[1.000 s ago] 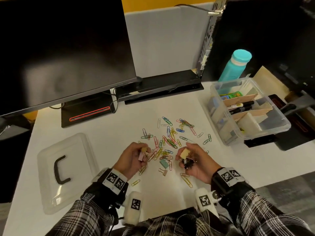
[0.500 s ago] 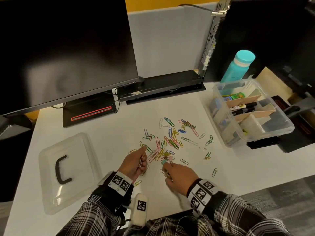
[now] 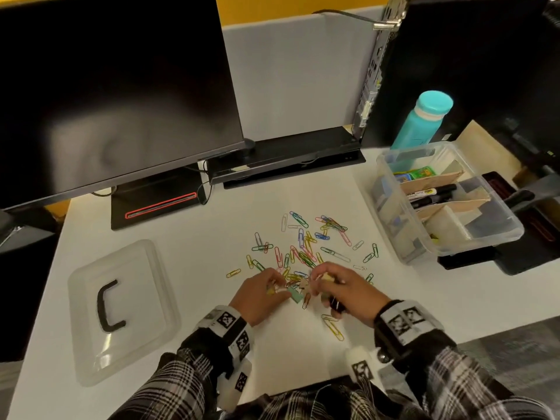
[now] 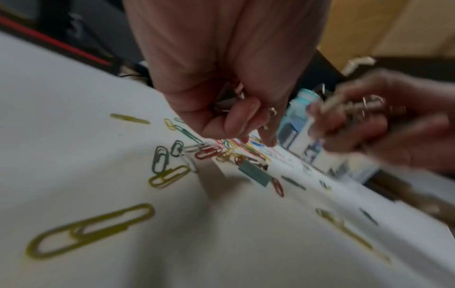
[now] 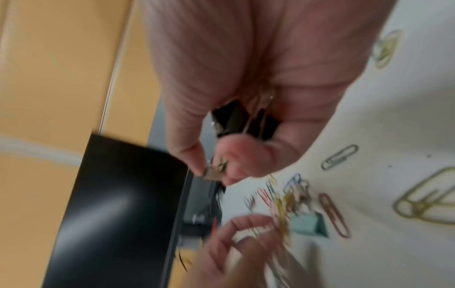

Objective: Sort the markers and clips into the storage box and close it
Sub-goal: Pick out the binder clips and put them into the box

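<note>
Colourful paper clips [image 3: 306, 247] lie scattered mid-table. My left hand [image 3: 277, 284] hovers at the pile's near edge, fingers curled round small binder clips [image 4: 230, 98]. My right hand [image 3: 321, 277] is close beside it; it holds a black binder clip [image 5: 243, 120] in the palm and pinches a cream one [image 5: 213, 173] at the fingertips. A teal binder clip [image 3: 295, 296] lies on the table between the hands. The clear storage box [image 3: 391, 207] stands open at the right with black markers [image 3: 433, 194] in a cardboard-divided compartment.
The box's clear lid [image 3: 121, 307] with a black handle lies at the left. A teal bottle [image 3: 424, 122] stands behind the box. A monitor [image 3: 115, 95] and its base fill the back, and a dark tray [image 3: 533, 237] sits right of the box.
Half a second ago my right hand was reaching palm down to the table by the teal clip. It has since lifted and come up beside my left hand, clips in its grip.
</note>
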Demonstrator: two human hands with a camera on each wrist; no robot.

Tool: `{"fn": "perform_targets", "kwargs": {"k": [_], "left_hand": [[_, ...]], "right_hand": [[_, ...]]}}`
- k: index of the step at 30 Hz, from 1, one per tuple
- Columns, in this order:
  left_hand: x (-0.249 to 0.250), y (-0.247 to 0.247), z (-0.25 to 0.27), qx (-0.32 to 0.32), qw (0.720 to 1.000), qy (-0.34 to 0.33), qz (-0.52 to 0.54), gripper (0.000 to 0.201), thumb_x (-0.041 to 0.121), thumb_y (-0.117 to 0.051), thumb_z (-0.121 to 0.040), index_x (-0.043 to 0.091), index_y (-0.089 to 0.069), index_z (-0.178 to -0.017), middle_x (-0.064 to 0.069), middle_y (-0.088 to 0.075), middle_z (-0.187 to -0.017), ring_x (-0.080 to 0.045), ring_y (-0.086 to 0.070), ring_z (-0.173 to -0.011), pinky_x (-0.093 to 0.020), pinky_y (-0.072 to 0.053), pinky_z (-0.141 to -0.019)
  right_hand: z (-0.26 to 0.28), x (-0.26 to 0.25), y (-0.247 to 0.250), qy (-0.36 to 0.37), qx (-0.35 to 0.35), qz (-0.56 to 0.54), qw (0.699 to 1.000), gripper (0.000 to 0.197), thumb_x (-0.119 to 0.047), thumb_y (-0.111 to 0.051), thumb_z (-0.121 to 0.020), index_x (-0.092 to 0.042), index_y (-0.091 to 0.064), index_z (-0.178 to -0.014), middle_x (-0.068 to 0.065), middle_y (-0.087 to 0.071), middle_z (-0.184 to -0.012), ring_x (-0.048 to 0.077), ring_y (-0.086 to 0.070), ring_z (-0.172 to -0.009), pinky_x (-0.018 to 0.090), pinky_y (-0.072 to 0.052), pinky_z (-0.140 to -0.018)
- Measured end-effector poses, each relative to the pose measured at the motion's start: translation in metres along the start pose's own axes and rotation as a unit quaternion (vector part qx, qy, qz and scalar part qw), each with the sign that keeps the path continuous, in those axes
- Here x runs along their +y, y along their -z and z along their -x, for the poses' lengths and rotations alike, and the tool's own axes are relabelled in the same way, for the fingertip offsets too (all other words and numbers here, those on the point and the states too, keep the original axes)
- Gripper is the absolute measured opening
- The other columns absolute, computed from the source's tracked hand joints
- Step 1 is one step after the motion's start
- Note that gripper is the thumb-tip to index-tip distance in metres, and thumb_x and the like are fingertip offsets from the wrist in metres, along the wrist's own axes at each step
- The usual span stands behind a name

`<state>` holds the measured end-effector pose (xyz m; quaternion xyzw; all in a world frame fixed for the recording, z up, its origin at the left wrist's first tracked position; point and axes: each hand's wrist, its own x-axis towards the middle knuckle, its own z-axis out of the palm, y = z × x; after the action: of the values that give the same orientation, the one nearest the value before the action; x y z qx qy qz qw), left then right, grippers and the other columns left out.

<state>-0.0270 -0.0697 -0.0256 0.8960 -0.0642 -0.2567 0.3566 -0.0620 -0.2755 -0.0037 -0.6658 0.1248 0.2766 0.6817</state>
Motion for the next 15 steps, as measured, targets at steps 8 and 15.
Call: {"fn": "perform_targets", "kwargs": {"k": [8, 15], "left_hand": [[0.010, -0.018, -0.010, -0.018, 0.996, 0.057, -0.070, 0.039, 0.040, -0.076, -0.073, 0.023, -0.046, -0.091, 0.001, -0.064, -0.098, -0.018, -0.055, -0.081, -0.026, -0.040, -0.069], [0.014, -0.026, -0.012, -0.010, 0.993, 0.072, -0.091, 0.040, 0.042, -0.073, -0.075, 0.024, -0.045, -0.098, 0.003, -0.062, -0.094, -0.021, -0.059, -0.085, -0.034, -0.049, -0.078]], "right_hand": [[0.009, -0.013, 0.028, 0.018, -0.050, -0.360, 0.932, 0.038, -0.029, -0.080, -0.063, -0.014, -0.059, -0.091, 0.009, -0.066, -0.095, 0.013, -0.048, -0.054, 0.018, -0.037, -0.036], [-0.005, -0.023, 0.023, 0.029, -0.010, -0.117, 0.993, 0.013, -0.015, -0.053, -0.093, -0.007, -0.062, -0.097, 0.005, -0.063, -0.080, 0.014, -0.046, -0.053, 0.020, -0.034, -0.038]]}}
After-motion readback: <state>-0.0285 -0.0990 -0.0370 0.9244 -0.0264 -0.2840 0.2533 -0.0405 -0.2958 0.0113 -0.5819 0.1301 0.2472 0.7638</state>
